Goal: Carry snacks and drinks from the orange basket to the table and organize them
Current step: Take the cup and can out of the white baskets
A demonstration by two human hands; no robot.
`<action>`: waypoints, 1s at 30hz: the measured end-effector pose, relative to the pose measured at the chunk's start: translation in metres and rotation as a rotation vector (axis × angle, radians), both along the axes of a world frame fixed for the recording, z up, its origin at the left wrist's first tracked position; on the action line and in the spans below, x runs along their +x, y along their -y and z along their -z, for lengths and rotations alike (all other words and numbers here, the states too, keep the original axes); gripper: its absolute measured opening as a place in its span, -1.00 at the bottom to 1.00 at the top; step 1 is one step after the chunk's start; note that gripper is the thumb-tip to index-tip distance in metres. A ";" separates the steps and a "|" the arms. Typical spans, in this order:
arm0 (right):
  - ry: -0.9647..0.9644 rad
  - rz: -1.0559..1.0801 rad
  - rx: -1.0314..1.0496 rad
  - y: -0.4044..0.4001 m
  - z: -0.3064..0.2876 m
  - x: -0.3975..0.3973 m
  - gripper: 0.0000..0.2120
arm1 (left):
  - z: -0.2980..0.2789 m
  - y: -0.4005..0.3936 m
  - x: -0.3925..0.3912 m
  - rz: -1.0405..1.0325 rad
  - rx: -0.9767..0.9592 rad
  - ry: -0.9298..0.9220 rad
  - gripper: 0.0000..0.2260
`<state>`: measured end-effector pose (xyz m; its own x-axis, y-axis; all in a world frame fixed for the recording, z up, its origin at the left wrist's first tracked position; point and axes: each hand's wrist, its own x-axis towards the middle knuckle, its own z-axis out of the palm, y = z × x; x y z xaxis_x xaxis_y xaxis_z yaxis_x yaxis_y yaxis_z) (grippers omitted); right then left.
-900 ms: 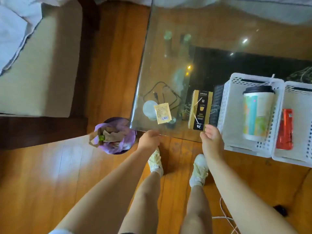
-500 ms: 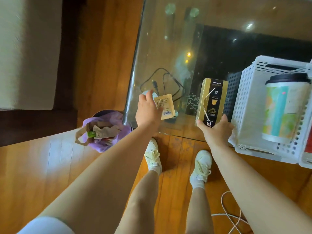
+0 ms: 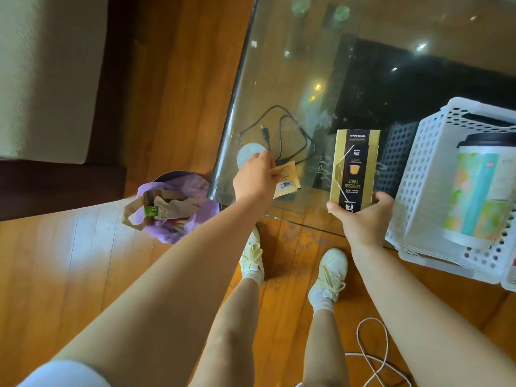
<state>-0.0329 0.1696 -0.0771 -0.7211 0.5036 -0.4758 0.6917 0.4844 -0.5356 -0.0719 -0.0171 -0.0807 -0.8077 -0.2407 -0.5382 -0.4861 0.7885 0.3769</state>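
A gold and black espresso capsule box (image 3: 354,169) lies at the near edge of the glass table (image 3: 279,65), and my right hand (image 3: 363,216) grips its near end. My left hand (image 3: 255,181) pinches a small yellow sachet (image 3: 287,183) with a barcode, near the table's front left corner. A white perforated basket (image 3: 413,174) stands on the table at the right with a colourful paper cup (image 3: 474,188), black-lidded, lying in it. No orange basket is in view.
A black cable (image 3: 290,135) and a round white disc (image 3: 250,155) lie on the glass behind my left hand. A bin with a purple liner (image 3: 178,205), full of paper waste, stands on the wooden floor left of the table. A white cord (image 3: 374,356) loops by my feet.
Both hands have reached onto the table: the left has taken hold of the sachet and the right has closed on the box's near end. The view has moved closer.
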 end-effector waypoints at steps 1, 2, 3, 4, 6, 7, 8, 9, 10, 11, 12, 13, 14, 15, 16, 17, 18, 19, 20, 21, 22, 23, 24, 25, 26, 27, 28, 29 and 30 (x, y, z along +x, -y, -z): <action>0.006 -0.010 -0.004 0.001 -0.001 0.000 -0.22 | -0.001 0.002 0.005 -0.021 0.020 0.005 -0.87; 0.024 -0.022 -0.010 0.001 -0.003 0.002 -0.23 | -0.003 0.004 0.011 -0.044 0.045 0.015 -0.88; 0.054 -0.040 -0.019 0.001 -0.004 0.003 -0.26 | -0.005 0.008 0.018 -0.075 0.083 0.027 -0.88; 0.094 -0.062 -0.040 0.002 -0.006 0.004 -0.31 | -0.007 0.012 0.026 -0.117 0.135 0.033 -0.87; 0.170 -0.086 -0.134 0.009 -0.011 0.006 -0.36 | -0.012 0.025 0.045 -0.220 0.244 0.015 -0.84; 0.194 -0.095 -0.197 0.014 -0.015 0.009 -0.39 | -0.015 0.033 0.056 -0.282 0.285 -0.002 -0.82; 0.207 -0.117 -0.250 0.020 -0.019 0.011 -0.43 | -0.018 0.041 0.068 -0.357 0.321 -0.016 -0.78; 0.216 -0.152 -0.287 0.029 -0.024 0.014 -0.48 | -0.021 0.051 0.080 -0.452 0.367 -0.030 -0.74; 0.231 -0.196 -0.315 0.038 -0.028 0.017 -0.54 | -0.024 0.061 0.092 -0.571 0.429 -0.049 -0.72; 0.250 -0.242 -0.343 0.047 -0.031 0.021 -0.59 | -0.026 0.072 0.103 -0.704 0.496 -0.071 -0.73; 0.274 -0.290 -0.377 0.058 -0.034 0.025 -0.65 | -0.027 0.083 0.114 -0.837 0.548 -0.094 -0.76; 0.298 -0.342 -0.412 0.069 -0.036 0.029 -0.70 | -0.028 0.094 0.124 -0.957 0.575 -0.114 -0.79; 0.319 -0.404 -0.440 0.081 -0.038 0.033 -0.72 | -0.028 0.105 0.133 -1.061 0.578 -0.130 -0.80; 0.338 -0.471 -0.460 0.093 -0.040 0.038 -0.72 | -0.026 0.116 0.141 -1.143 0.557 -0.141 -0.81; 0.357 -0.534 -0.475 0.106 -0.041 0.043 -0.71 | -0.023 0.126 0.149 -1.209 0.526 -0.141 -0.81; 0.371 -0.589 -0.490 0.119 -0.041 0.047 -0.68 | -0.019 0.135 0.157 -1.266 0.500 -0.128 -0.80; 0.380 -0.627 -0.503 0.130 -0.039 0.052 -0.64 | -0.014 0.144 0.164 -1.319 0.490 -0.106 -0.79; 0.392 -0.646 -0.510 0.142 -0.036 0.057 -0.60 | -0.009 0.151 0.170 -1.362 0.489 -0.082 -0.77; 0.407 -0.654 -0.504 0.154 -0.033 0.061 -0.58 | -0.005 0.158 0.174 -1.392 0.490 -0.060 -0.76; 0.420 -0.657 -0.490 0.165 -0.030 0.064 -0.58 | 0.000 0.163 0.177 -1.407 0.486 -0.041 -0.75; 0.430 -0.657 -0.475 0.175 -0.027 0.066 -0.59 | 0.004 0.168 0.179 -1.411 0.478 -0.024 -0.74; 0.435 -0.654 -0.460 0.184 -0.023 0.067 -0.61 | 0.008 0.172 0.180 -1.407 0.467 -0.008 -0.74; 0.437 -0.655 -0.443 0.193 -0.020 0.068 -0.60 | 0.012 0.176 0.180 -1.400 0.456 0.006 -0.74; 0.441 -0.666 -0.419 0.201 -0.017 0.068 -0.55 | 0.016 0.179 0.180 -1.390 0.446 0.019 -0.75; 0.454 -0.687 -0.390 0.207 -0.013 0.067 -0.47 | 0.019 0.182 0.179 -1.374 0.436 0.028 -0.75; 0.481 -0.711 -0.362 0.213 -0.008 0.066 -0.36 | 0.022 0.185 0.178 -1.346 0.426 0.038 -0.73; 0.522 -0.735 -0.335 0.218 -0.003 0.064 -0.26 | 0.024 0.187 0.177 -1.305 0.417 0.050 -0.68; 0.571 -0.758 -0.310 0.221 0.001 0.062 -0.18 | 0.025 0.189 0.176 -1.257 0.411 0.067 -0.61; 0.616 -0.774 -0.289 0.223 0.005 0.060 -0.15 | 0.025 0.191 0.176 -1.214 0.412 0.088 -0.53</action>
